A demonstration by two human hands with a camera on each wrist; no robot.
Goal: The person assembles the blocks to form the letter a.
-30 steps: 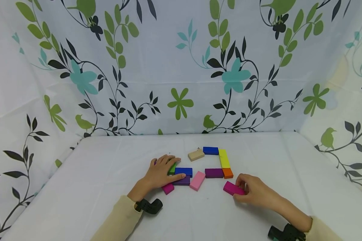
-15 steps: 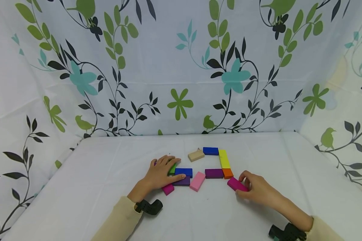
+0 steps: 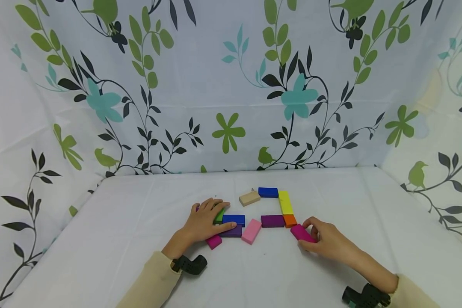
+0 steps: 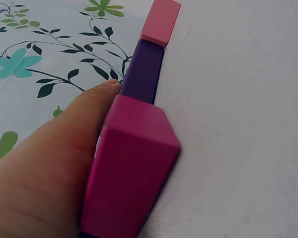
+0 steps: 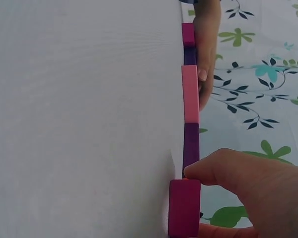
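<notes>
My right hand pinches a magenta block between thumb and fingers, its far-left end right at an orange block. In the right wrist view the thumb lies along the end of that magenta block. My left hand rests with fingers spread over a cluster of blocks. Around it show a green block, a blue block, a dark purple block and a second magenta block, each partly covered by the hand or its neighbours.
A purple block adjoins the orange one; a yellow block runs back from it toward a far blue block. Left of that lies a plain wooden block. A pink block lies slanted mid-table. Patterned cloth hangs behind.
The right hand has shifted the magenta block slightly right and back, turning it so its end sits at the orange block. The left hand has stayed in place.
</notes>
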